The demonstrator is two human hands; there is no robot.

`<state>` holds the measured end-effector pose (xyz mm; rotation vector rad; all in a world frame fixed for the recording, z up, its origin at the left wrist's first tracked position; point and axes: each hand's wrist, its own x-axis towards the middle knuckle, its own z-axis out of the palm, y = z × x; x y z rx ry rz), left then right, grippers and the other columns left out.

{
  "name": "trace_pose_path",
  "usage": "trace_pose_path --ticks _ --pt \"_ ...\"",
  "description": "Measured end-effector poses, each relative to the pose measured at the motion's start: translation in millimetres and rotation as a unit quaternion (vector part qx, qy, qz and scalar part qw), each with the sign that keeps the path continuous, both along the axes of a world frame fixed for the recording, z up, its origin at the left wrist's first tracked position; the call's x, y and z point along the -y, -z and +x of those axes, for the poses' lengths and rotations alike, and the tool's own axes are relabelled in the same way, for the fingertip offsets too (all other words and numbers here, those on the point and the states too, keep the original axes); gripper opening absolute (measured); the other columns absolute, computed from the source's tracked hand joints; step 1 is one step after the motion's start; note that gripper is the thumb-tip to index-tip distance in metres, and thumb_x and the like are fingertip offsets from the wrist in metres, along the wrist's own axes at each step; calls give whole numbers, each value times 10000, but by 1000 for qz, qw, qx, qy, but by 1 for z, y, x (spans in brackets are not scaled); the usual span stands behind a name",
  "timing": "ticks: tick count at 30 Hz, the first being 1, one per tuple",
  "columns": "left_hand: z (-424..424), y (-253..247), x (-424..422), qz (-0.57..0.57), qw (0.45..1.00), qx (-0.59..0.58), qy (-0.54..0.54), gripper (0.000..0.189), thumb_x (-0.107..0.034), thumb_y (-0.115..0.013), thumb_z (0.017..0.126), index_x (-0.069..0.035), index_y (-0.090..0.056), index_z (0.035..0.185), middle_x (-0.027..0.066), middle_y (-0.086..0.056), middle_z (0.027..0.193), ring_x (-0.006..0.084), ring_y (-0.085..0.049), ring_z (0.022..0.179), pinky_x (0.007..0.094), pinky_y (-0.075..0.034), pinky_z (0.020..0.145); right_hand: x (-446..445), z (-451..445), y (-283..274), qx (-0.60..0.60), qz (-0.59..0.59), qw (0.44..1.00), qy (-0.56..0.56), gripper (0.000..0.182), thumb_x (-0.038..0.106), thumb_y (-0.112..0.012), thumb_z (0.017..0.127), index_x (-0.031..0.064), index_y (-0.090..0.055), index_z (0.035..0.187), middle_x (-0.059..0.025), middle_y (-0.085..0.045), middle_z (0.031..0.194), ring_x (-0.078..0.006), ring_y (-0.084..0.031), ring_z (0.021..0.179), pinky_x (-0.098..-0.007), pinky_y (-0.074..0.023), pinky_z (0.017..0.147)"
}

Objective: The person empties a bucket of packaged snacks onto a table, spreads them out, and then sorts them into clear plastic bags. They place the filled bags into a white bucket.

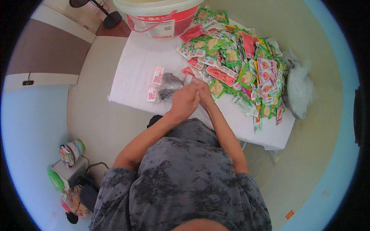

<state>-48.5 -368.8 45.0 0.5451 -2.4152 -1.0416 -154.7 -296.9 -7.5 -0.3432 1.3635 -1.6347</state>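
Note:
Before me is a table with a white cloth. My left hand and my right hand meet over its near edge, fingers bent and touching. They close on the end of a clear plastic bag; which hand grips it more firmly is hidden. Dark pieces show inside the bag, left of my hands. Two small red-and-white packets lie at the bag's left side. To the right of my hands spreads a large heap of sealed snack packets, green, red, pink and yellow.
A white plastic bucket with a red label and pink handle stands at the table's far left. Beside the heap, at the table's right edge, is a round container with a clear plastic bag. A box and other household items stand on the lower left.

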Motion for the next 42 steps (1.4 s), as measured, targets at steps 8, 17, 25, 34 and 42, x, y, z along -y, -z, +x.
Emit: trace_pose_path --ticks 8,17,25,34,42 --pt "-1 6 5 15 1000 20 14 188 -137 -604 864 -73 -593 1040 159 -646 891 382 -640 756 484 -509 639 7 4 25 -112 6 993 41 150 65 -580 909 6 -669 1015 -35 -669 996 -136 -624 878 -289 -518 781" --pt "8 9 54 102 994 45 -3 211 -166 -622 895 -67 -611 1081 153 -656 897 353 -660 790 442 -522 693 19 1 5 -262 101 955 92 170 94 -601 928 3 -655 1062 -73 -667 910 -138 -637 747 -277 -522 650" --pt "-9 5 127 -59 979 96 170 374 -198 -673 850 -42 -597 1182 152 -633 1147 324 -623 1039 413 -515 862 -59 11 -34 -159 196 954 161 313 262 -637 952 25 -619 1156 -86 -698 934 -132 -651 727 -249 -490 559" --pt "-79 49 131 -77 904 223 356 602 -316 -743 775 -74 -567 1297 161 -606 1238 332 -575 1144 409 -477 962 -66 61 -10 68 289 955 20 481 380 -781 825 -12 -605 1041 -97 -684 898 -134 -664 728 -252 -501 549" --pt "-91 40 160 201 861 255 392 326 -245 -795 769 -37 -680 992 -12 -582 839 94 -494 781 279 -416 694 -45 61 16 -2 165 956 244 166 113 -748 814 73 -595 863 -21 -648 790 -85 -569 645 -247 -443 549"
